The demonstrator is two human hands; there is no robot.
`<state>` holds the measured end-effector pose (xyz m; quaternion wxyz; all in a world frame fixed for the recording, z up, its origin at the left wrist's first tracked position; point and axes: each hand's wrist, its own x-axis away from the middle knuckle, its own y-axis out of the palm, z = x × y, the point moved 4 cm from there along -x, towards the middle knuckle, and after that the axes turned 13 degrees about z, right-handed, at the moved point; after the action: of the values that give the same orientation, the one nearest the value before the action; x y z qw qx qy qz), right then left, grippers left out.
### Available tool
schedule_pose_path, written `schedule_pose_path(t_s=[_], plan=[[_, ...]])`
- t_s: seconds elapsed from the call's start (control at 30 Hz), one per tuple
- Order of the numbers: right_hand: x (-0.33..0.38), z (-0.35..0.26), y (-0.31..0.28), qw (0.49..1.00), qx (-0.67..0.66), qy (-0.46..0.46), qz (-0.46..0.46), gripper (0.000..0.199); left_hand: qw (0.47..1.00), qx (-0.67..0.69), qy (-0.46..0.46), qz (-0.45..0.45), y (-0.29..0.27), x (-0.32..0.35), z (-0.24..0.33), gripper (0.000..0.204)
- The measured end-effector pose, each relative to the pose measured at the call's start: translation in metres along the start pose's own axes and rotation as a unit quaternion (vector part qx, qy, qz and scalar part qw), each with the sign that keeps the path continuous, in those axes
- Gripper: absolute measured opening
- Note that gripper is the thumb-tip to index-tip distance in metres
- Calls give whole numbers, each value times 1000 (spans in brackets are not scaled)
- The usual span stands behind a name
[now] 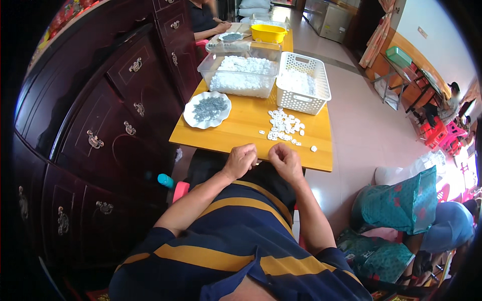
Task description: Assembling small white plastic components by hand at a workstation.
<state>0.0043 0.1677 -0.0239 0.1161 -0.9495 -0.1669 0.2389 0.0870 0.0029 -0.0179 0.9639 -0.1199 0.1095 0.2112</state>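
Note:
My left hand (240,159) and my right hand (284,160) are curled close together at the near edge of a yellow wooden table (241,128). Both have their fingers closed; something small may be pinched between them, but it is too small to make out. Just beyond my right hand lies a loose pile of small white plastic parts (283,126). A white scalloped plate (207,110) with small grey parts sits to the front left.
A clear tub (243,75) and a white basket (304,83) of white parts stand mid-table, a yellow bowl (268,33) further back. Another person (203,20) sits at the far end. Dark wooden cabinet (110,110) at left; teal bags (396,205) on the floor at right.

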Motion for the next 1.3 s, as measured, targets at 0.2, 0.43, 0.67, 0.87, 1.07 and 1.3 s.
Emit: schedule_pose_path(t_s=[0.2,0.43,0.67,0.87,1.07,1.3], plan=[[-37,11,-46,981,177,-19,74,19,999,13,-6,-29,1,3,-6,29],[-73,27,-66,946,305,-64,83,17,999,32,26,-4,-5,-2,-15,17],[-84,45,-57,920,380,-64,72,14,1000,28,-10,0,-4,1,-14,13],[-78,47,-61,923,361,-68,112,14,1000,6,-10,3,-4,0,-23,13],[-56,27,-71,935,304,-65,170,10,1000,2,-9,11,-6,2,-25,14],[-66,10,-10,936,323,-128,60,12,999,20,-29,13,-6,1,-28,14]])
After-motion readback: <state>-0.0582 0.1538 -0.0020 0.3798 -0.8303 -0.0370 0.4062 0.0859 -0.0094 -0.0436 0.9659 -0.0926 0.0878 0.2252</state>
